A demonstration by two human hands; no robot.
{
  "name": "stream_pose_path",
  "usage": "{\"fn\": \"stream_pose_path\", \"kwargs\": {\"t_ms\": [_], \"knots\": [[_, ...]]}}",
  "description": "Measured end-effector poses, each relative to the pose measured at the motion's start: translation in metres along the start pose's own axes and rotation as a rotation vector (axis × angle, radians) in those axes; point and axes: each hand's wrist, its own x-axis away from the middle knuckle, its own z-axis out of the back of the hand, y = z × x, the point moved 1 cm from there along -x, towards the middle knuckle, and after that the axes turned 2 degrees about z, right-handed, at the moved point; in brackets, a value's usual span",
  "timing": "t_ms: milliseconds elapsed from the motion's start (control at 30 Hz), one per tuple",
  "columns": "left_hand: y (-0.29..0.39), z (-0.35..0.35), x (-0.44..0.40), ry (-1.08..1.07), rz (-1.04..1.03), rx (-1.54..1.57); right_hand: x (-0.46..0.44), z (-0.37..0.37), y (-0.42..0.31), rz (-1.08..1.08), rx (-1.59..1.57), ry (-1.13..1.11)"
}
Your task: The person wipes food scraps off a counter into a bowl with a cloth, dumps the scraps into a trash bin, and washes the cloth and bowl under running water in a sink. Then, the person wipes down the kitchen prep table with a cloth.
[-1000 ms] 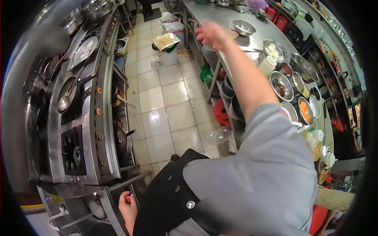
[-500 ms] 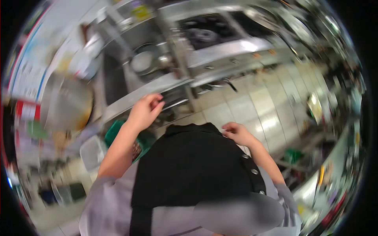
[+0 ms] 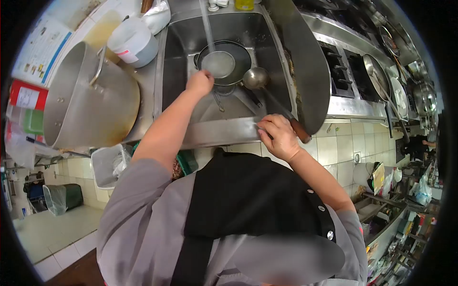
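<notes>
In the sink (image 3: 183, 33) a small round bowl (image 3: 218, 64) of cloudy liquid sits over a dark round pan (image 3: 241, 57), below the faucet's spout (image 3: 206, 28). My left hand (image 3: 200, 83) reaches over the sink, its fingers closed at the bowl's lower left rim; the fingertips are partly hidden. My right hand (image 3: 280, 136) is at the sink's front edge, fingers loosely bent and thumb apart, with nothing in it. Just beside it is the brown wooden handle (image 3: 300, 130) of a long utensil. A metal ladle (image 3: 256, 77) lies right of the bowl.
A large metal pot (image 3: 90, 100) and a translucent white tub (image 3: 133, 43) stand left of the sink. An upright metal panel (image 3: 310, 71) separates the sink from the stove (image 3: 336, 71). A white bin (image 3: 107, 164) and a green basket (image 3: 188, 162) are below, near my left arm.
I have turned to the sink, which is now directly ahead. My left hand has reached the bowl inside it, and my right hand has come to the front edge.
</notes>
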Motion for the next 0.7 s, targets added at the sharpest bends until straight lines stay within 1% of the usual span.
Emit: {"fn": "stream_pose_path", "kwargs": {"t_ms": [33, 167, 267, 367, 467, 567, 600, 667, 700], "knots": [[-0.002, -0.015, -0.016, -0.066, 0.011, -0.049, -0.005, -0.007, 0.008, -0.022, 0.044, 0.012], [-0.027, -0.086, -0.079, -0.189, -0.15, -0.125, -0.011, -0.012, 0.015, -0.175, 0.19, 0.021], [-0.019, -0.107, -0.101, -0.267, -0.11, -0.199, -0.015, -0.01, 0.017, -0.217, 0.237, -0.049], [-0.022, -0.13, -0.123, -0.388, -0.093, -0.384, -0.019, -0.007, 0.021, -0.245, 0.204, -0.094], [-0.038, -0.144, -0.131, -0.46, -0.215, -0.576, -0.02, -0.006, 0.023, -0.251, 0.202, -0.12], [-0.061, -0.169, -0.155, -0.441, -0.278, -0.451, -0.019, -0.006, 0.026, -0.24, 0.179, -0.111], [-0.053, -0.161, -0.159, -0.37, -0.285, -0.349, -0.018, -0.005, 0.026, -0.241, 0.181, -0.112], [-0.02, -0.113, -0.173, -0.21, -0.305, -0.155, -0.019, -0.006, 0.026, -0.234, 0.186, -0.096], [-0.012, -0.093, -0.184, -0.208, -0.161, 0.005, -0.019, -0.006, 0.025, -0.237, 0.191, -0.094]]}}
